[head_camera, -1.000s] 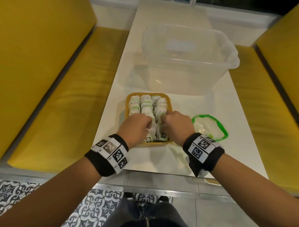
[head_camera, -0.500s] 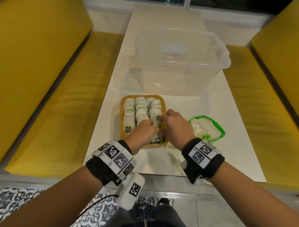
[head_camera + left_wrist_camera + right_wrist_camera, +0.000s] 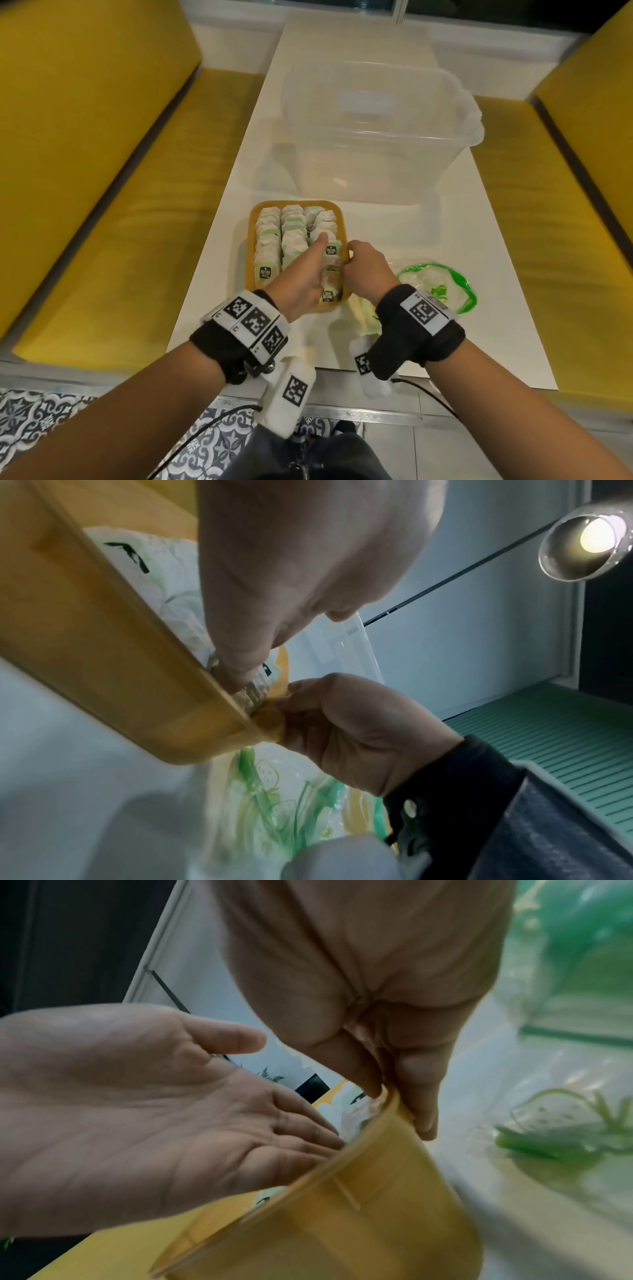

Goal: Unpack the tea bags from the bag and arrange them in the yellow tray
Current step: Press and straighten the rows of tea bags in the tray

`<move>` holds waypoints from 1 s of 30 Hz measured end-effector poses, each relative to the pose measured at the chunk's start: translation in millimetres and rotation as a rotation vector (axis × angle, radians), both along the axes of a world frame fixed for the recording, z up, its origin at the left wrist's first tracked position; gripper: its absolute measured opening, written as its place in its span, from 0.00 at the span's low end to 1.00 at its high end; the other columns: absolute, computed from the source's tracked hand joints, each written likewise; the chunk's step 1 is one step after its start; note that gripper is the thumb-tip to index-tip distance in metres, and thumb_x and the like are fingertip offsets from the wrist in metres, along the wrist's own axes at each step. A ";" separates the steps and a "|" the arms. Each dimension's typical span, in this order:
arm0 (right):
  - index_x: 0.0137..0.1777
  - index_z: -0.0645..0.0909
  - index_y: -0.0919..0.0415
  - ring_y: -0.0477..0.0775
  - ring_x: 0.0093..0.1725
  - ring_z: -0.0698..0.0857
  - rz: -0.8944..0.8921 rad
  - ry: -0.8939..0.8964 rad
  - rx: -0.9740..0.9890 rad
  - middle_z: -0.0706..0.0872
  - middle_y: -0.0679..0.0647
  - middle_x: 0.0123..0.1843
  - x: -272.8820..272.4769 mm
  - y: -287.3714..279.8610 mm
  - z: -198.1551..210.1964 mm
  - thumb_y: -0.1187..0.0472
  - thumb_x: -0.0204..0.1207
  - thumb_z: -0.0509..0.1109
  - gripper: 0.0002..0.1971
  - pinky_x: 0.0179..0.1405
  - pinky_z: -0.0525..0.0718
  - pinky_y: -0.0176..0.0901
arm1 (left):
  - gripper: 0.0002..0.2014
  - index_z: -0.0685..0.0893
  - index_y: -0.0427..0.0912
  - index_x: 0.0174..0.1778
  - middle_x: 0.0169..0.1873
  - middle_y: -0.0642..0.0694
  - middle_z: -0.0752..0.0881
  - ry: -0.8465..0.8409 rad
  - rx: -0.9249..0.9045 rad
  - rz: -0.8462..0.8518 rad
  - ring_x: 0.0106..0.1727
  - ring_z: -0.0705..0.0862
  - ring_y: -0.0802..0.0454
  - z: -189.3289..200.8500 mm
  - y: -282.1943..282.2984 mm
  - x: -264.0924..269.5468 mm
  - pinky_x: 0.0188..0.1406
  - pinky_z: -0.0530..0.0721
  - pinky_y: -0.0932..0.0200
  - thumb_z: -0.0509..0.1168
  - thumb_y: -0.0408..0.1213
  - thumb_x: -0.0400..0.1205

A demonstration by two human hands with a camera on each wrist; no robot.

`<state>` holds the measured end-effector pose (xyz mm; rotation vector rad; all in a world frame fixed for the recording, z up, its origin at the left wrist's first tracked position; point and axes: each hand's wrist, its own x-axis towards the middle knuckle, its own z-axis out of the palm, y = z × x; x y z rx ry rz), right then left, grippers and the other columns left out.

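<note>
The yellow tray [image 3: 251, 246] sits on the white table, filled with rows of white and green tea bags [image 3: 291, 236]. My left hand [image 3: 318, 253] lies over the right-hand row, its fingers straight and touching the bags; the right wrist view shows its palm [image 3: 205, 1118] open. My right hand [image 3: 363, 267] pinches the tray's right rim between thumb and fingers [image 3: 424, 1096], also seen in the left wrist view [image 3: 342, 723]. The clear bag with green trim [image 3: 442, 284] lies flat on the table, right of the tray.
A large clear plastic bin [image 3: 376, 137] stands just behind the tray. Yellow benches [image 3: 102, 205] flank the narrow table [image 3: 445, 342] on both sides. The table's near edge is just below my wrists.
Both hands were curled on tea bags at the tray's near end. Now the left hand's fingers are stretched forward over the right row, and the right hand has shifted to the tray's right rim.
</note>
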<state>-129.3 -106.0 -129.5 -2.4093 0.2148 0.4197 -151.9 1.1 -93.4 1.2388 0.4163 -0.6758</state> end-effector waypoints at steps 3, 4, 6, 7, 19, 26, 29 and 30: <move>0.62 0.80 0.65 0.65 0.58 0.83 -0.029 0.026 0.045 0.85 0.63 0.58 1.1 -4.8 -0.6 0.69 0.76 0.59 0.16 0.59 0.83 0.56 | 0.26 0.63 0.41 0.83 0.68 0.44 0.80 -0.031 0.016 0.031 0.52 0.81 0.58 -8.3 0.4 3.9 0.27 0.83 0.73 0.47 0.49 0.91; 0.62 0.80 0.65 0.65 0.58 0.83 -0.034 0.029 0.055 0.85 0.63 0.58 1.5 -5.6 -0.3 0.69 0.76 0.59 0.16 0.59 0.83 0.56 | 0.27 0.63 0.42 0.83 0.60 0.48 0.82 -0.055 0.058 0.040 0.46 0.83 0.61 -11.4 0.9 8.2 0.27 0.83 0.73 0.47 0.51 0.90; 0.63 0.79 0.65 0.65 0.58 0.83 -0.023 0.025 0.051 0.85 0.63 0.58 1.9 -5.8 0.4 0.68 0.77 0.59 0.16 0.60 0.83 0.56 | 0.31 0.64 0.44 0.83 0.56 0.53 0.82 -0.089 0.129 0.052 0.46 0.84 0.64 -12.1 -0.8 19.8 0.35 0.85 0.70 0.49 0.59 0.87; 0.64 0.78 0.65 0.65 0.59 0.83 -0.016 0.021 0.044 0.85 0.63 0.59 2.1 -5.7 0.6 0.68 0.78 0.59 0.16 0.60 0.83 0.55 | 0.39 0.63 0.46 0.83 0.62 0.51 0.83 -0.109 0.165 0.051 0.54 0.85 0.60 -13.9 -2.2 26.9 0.46 0.87 0.65 0.52 0.67 0.82; 0.61 0.79 0.63 0.61 0.54 0.83 -0.004 0.024 0.077 0.85 0.60 0.56 4.8 -9.6 -1.4 0.66 0.78 0.60 0.14 0.53 0.84 0.50 | 0.43 0.59 0.53 0.84 0.76 0.48 0.75 -0.093 0.176 0.205 0.69 0.81 0.48 -50.6 -18.5 56.2 0.67 0.81 0.47 0.57 0.70 0.74; 0.62 0.77 0.64 0.60 0.53 0.82 0.016 0.027 0.071 0.83 0.61 0.59 14.2 -4.1 0.1 0.67 0.78 0.61 0.14 0.47 0.78 0.45 | 0.60 0.68 0.46 0.81 0.74 0.42 0.77 -0.101 0.167 0.183 0.72 0.78 0.44 -94.2 -18.5 92.2 0.74 0.75 0.42 0.52 0.80 0.55; 0.62 0.76 0.64 0.57 0.48 0.77 0.036 0.024 0.055 0.82 0.61 0.58 15.3 -4.4 -1.4 0.68 0.78 0.59 0.14 0.45 0.73 0.42 | 0.64 0.66 0.51 0.82 0.77 0.45 0.74 -0.076 0.219 0.175 0.75 0.75 0.45 -140.7 -18.2 114.6 0.75 0.72 0.41 0.50 0.86 0.51; 0.62 0.76 0.64 0.56 0.47 0.77 0.035 0.023 0.056 0.82 0.61 0.58 15.1 -4.8 -1.8 0.69 0.78 0.59 0.14 0.44 0.73 0.42 | 0.67 0.66 0.53 0.82 0.78 0.46 0.73 -0.076 0.232 0.188 0.76 0.74 0.45 -153.5 -17.3 120.0 0.75 0.71 0.41 0.50 0.89 0.48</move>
